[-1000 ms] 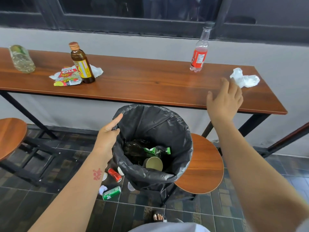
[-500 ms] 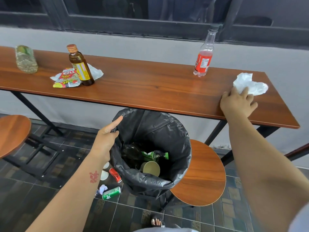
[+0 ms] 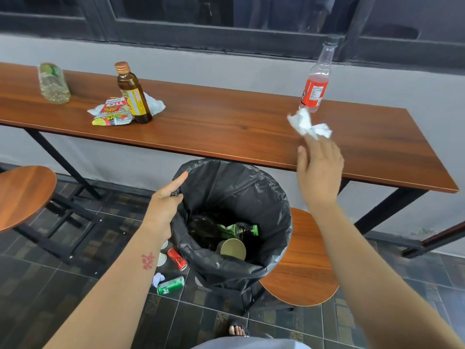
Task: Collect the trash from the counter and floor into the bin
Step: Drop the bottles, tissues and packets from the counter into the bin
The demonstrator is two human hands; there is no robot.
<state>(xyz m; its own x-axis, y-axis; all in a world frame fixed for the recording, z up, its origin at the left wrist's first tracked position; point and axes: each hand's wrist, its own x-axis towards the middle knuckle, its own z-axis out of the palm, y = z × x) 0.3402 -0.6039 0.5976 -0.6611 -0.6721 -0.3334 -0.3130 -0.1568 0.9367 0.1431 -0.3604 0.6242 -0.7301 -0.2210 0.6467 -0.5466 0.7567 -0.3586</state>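
Wooden counter top (image 3: pixel 226 122) runs under my right hand (image 3: pixel 319 172), with a dark window frame behind.

Right hand: fingertips pinch a crumpled white paper tissue (image 3: pixel 308 124), which looks lifted off the counter. Thumb sticks out to the side. The wad covers the tips, so I can't tell which fingers clamp it.
Left hand (image 3: pixel 166 202): curled onto the rim of the black plastic bin liner (image 3: pixel 251 187), index finger pointing straight out. The bin mouth sits below and left of the right grip.

Progress, my read: less than half done.
- In the bin: green glass bottle (image 3: pixel 236 229), tan paper cup (image 3: pixel 232 249).
- Tissue is in hand, not dropped yet.
- Left on the counter:
  - clear plastic bottle with red label (image 3: pixel 314 89), upright, just beyond the right grip
  - brown glass bottle with yellow label (image 3: pixel 133 96), far to the left
  - red-and-yellow snack wrappers (image 3: pixel 112 112), touching the brown bottle
  - white crumpled paper (image 3: pixel 156 105), behind the brown bottle
  - clear plastic container with green label (image 3: pixel 54 84), further left still
- Left on the floor, below the left grip beside the bin: red drink can (image 3: pixel 177 259), green drink can (image 3: pixel 171 285), small white paper wad (image 3: pixel 158 278).

Hard to read:
- White round pieces by the red can could be lids or cups.
- Dark mass under the green bottle is unreadable.
- Bin base and the floor behind it are hidden.
- Round wooden stool (image 3: pixel 302 260) covers the floor under the right arm.
- Counter's left end is cut off.
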